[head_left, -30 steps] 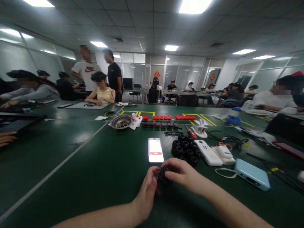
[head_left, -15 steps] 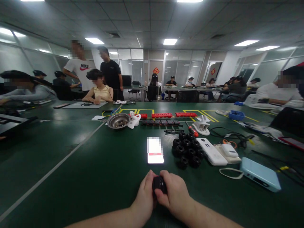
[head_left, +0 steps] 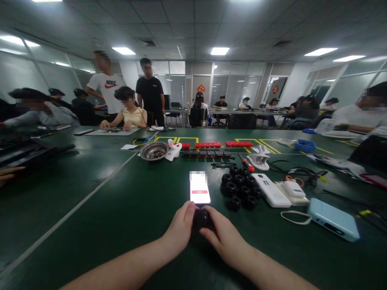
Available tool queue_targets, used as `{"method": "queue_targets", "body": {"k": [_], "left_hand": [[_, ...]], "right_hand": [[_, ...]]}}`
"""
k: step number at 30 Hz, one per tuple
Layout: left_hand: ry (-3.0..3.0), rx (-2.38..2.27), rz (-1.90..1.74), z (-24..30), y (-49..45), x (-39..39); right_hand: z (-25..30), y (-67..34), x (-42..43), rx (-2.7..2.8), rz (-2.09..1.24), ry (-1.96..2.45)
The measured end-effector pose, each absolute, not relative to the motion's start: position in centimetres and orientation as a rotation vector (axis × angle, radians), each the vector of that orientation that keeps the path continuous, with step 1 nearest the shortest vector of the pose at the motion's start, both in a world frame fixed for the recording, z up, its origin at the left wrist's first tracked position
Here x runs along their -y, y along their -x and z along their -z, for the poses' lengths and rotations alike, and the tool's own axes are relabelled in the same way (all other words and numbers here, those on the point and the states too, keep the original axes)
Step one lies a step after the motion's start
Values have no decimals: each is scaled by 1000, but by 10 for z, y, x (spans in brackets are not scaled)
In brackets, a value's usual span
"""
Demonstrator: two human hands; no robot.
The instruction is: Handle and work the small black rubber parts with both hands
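Between my two hands is a round black wheel (head_left: 201, 218), gripped from both sides just above the table. My left hand (head_left: 182, 225) presses its fingers along the left side. My right hand (head_left: 223, 232) curls round the right side, with the thumb at the near edge. Just beyond the hands lies a phone (head_left: 200, 191) with a lit white screen and a red bar. A pile of similar black wheels (head_left: 242, 183) sits to the right of the phone. Most of the held wheel's sides are hidden by my fingers.
Beyond the phone are a metal bowl (head_left: 154, 151), black wheel holders (head_left: 208, 154), red trays (head_left: 208, 145) and a screwdriver (head_left: 247, 163). To the right lie a white power bank (head_left: 270, 191), a light-blue box (head_left: 334, 218) and cables. Several people sit or stand around.
Both hands have moved forward with the black wheel, closer to the phone. The view has shifted slightly. Across the table, a standing person in black has turned.
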State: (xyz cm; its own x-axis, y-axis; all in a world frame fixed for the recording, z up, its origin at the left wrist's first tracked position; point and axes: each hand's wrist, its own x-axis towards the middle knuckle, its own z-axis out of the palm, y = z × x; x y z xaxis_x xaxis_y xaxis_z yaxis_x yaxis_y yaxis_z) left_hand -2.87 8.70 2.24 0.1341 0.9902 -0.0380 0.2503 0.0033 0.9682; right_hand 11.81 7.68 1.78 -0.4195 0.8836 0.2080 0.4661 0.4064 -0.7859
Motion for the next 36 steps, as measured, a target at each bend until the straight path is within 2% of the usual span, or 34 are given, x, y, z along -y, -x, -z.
{"method": "queue_targets", "body": {"k": [2,4,7,10,16,22,24,27,29,34,36], "left_hand": [[-1120,-1310,-821,-18,24,-88],[-1096,-1272,-806,-16,24,-88],[-1567,-1131,-939,-16,30,-84],[-1879,-1091,-913,-16,34,-80],[-1631,-1172,-910,-7,25,-73],[-1872,-1119,-1001,-10,30,-72],[-1751,-1134,-1015,-13,29,-75],[-1249,-1220,-972,-13,20,-79],[-993,-1230,-927,-11,15,-81],[-1115,-1069,-1025,-5,13,-79],[-1153,-1065,-996,-3,15,-80]], "right_hand": [[-21,-122,-78,2170,-694,1172],[-24,-126,-79,2152,-716,1206],[-25,-129,-82,2022,-928,1209],[-25,-129,-80,1972,-1017,1172],[-28,-128,-72,1980,-642,1238],[-30,-128,-71,1977,-1105,1288],[-30,-126,-70,2054,-985,1269],[-31,-124,-67,2235,-638,1256],[-32,-124,-66,2257,-530,1259],[-37,-132,-69,2094,-849,1391],[-37,-134,-70,2133,-854,1298]]}}
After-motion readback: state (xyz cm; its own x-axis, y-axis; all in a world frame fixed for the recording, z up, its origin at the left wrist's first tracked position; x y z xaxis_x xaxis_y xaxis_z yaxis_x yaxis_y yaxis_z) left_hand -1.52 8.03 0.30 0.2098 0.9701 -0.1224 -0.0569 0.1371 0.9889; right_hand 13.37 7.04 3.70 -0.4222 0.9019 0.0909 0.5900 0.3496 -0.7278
